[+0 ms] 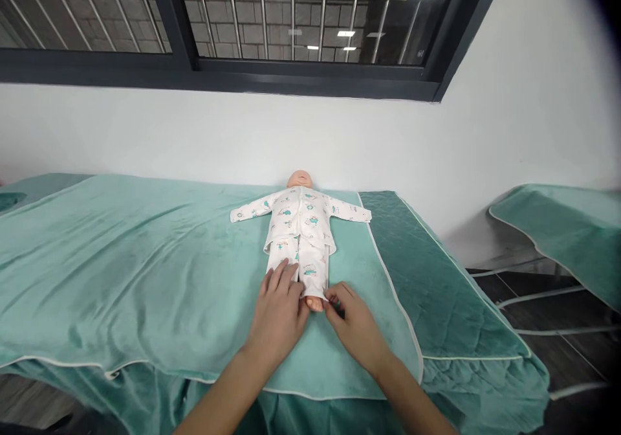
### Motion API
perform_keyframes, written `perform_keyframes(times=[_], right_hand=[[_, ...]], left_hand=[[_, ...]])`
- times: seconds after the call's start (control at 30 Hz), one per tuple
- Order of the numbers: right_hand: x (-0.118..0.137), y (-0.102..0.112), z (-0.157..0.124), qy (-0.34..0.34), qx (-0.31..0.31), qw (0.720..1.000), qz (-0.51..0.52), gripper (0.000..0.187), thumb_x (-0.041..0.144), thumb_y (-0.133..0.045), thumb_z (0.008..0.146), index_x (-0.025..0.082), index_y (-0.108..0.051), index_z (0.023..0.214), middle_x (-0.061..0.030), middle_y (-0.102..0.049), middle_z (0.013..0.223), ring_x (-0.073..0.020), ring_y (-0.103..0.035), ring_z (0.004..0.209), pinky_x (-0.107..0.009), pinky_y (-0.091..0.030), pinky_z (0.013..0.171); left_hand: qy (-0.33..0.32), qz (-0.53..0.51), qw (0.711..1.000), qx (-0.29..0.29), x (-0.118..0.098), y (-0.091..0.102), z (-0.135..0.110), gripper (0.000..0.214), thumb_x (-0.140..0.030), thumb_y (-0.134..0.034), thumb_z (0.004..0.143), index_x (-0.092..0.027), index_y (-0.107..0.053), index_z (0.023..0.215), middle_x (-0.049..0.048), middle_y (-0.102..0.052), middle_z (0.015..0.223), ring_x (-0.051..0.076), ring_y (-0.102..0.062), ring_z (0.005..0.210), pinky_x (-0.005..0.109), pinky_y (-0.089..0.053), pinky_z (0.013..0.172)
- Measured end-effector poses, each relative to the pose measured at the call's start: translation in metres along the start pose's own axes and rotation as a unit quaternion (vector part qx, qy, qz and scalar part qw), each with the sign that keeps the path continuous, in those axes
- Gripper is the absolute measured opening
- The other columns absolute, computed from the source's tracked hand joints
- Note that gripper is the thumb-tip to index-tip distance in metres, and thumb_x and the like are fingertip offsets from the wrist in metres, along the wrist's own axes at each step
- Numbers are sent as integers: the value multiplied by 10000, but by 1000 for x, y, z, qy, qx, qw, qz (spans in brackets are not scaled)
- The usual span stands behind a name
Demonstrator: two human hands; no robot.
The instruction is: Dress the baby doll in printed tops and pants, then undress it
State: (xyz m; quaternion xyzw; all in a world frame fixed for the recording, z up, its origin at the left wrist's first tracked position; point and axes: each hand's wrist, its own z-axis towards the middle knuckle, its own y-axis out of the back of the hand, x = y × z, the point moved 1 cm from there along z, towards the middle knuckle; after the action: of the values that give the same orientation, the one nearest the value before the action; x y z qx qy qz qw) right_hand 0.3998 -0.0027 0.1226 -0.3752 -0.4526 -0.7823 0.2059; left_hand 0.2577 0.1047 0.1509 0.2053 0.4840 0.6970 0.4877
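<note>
- Your left hand (280, 305) lies over the doll's (301, 218) left-side trouser leg (282, 252); I can't tell whether it grips.
- Your right hand (354, 322) pinches the right-side cuff (314, 294), beside a bare foot (314, 305).

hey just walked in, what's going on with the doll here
A person is handling the trousers of a baby doll with both bare hands. The right hand pinches the cuff by the doll's one visible foot, while the left hand lies over the other lower leg, hiding that foot. The doll lies face up on a green blanket, arms stretched out, head toward the wall, wearing a patterned white top too.
</note>
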Motion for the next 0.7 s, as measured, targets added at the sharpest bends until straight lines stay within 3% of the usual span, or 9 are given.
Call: perform_keyframes(times=[0.23,0.37,0.47,0.57,0.63,0.7], right_hand=[[-2,9,-11,-13,42,998,50,65,178,-504,905,220,-537,868,-11,-554,879,-172,-535,809,-290,-431,729],[-21,16,-18,-43,45,991,118,85,285,-526,919,224,-565,965,-20,-567,904,-173,-550,828,-285,-454,761],[-39,22,-25,-97,-4,979,179,179,391,-538,920,221,-578,959,-22,-577,886,-171,-564,837,-252,-468,756],[-54,24,-32,-141,-43,967,209,225,439,-590,883,230,-594,965,-18,-597,870,-160,-566,792,-215,-475,712],[-59,22,-35,-147,-49,963,219,240,455,-613,859,235,-605,953,-13,-599,832,-157,-564,759,-202,-480,692],[-62,21,-36,-150,-56,962,222,258,475,-634,834,234,-617,927,-14,-604,813,-157,-569,740,-193,-489,683]], left_hand=[[-5,-37,999,-32,3,10,-21,96,-179,-497,873,-210,-581,839,80,-466,1448,304,-295,1423,541,-355,1114],[-3,-58,996,-60,24,12,-60,244,-139,-522,867,-237,-577,1084,82,-392,1494,279,-331,1404,496,-377,1110],[80,-42,988,-124,64,16,-111,262,-139,-527,875,-236,-549,1118,97,-440,1442,263,-418,1346,478,-403,1088],[213,22,966,-146,127,25,-179,197,-222,-517,896,-218,-549,1090,113,-505,1365,273,-494,1268,487,-436,1049],[277,93,948,-130,168,41,-224,200,-279,-518,885,-205,-566,1064,127,-545,1310,307,-531,1215,521,-446,1026],[321,156,927,-115,194,67,-257,200,-293,-514,864,-194,-593,1019,135,-600,1212,336,-570,1152,528,-480,973]])
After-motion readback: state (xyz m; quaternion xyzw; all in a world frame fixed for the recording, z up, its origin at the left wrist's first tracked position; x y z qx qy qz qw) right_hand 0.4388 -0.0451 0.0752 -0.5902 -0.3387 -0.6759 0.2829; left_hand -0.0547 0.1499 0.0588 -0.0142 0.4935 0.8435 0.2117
